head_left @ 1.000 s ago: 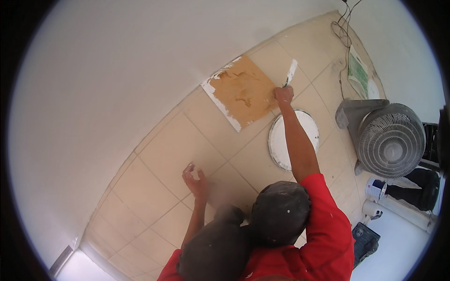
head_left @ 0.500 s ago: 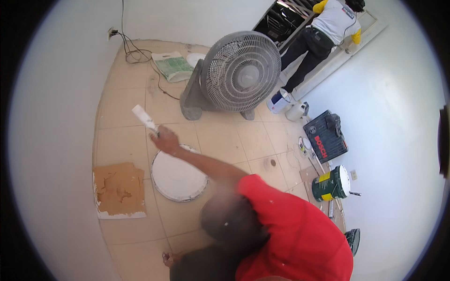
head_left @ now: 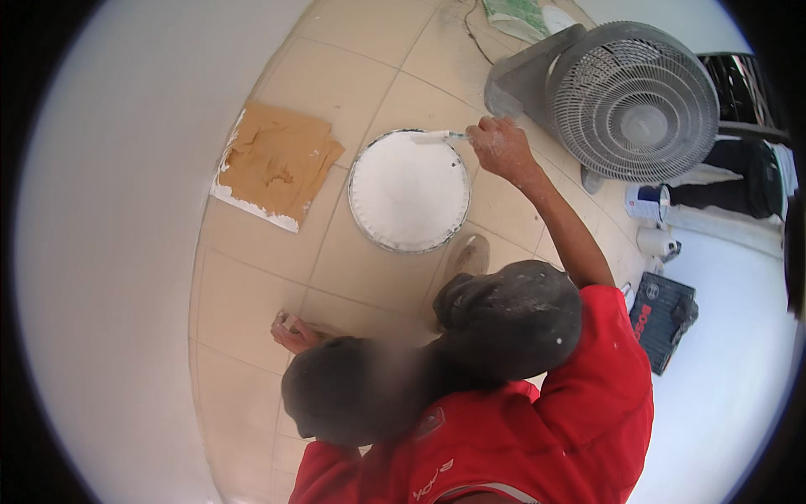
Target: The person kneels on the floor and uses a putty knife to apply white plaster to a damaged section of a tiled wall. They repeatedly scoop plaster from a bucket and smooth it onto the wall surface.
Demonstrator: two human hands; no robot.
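My right hand (head_left: pixel 501 147), dusted with white, is closed round the handle of a paintbrush (head_left: pixel 432 137). The white-coated head of the brush lies over the far right rim of a round bucket of white paint (head_left: pixel 409 193); whether it touches the paint I cannot tell. My left hand (head_left: pixel 294 332) hangs beside my left knee, its fingers curled; anything inside them is too small to make out. Left of the bucket, a torn piece of brown cardboard (head_left: pixel 277 164) with white-smeared edges lies on the floor tiles.
A large grey floor fan (head_left: pixel 634 105) stands at the far right. Beyond it are a paint can (head_left: pixel 646 202), a white jug (head_left: pixel 655 242) and a dark tool case (head_left: pixel 663 319). Another person's dark-clothed legs (head_left: pixel 730 181) show there. A white wall (head_left: pixel 126 210) rises on the left.
My right hand has swung right with the paintbrush, from beyond the bucket's left side to its far right rim. The view has turned, and both my knees now show.
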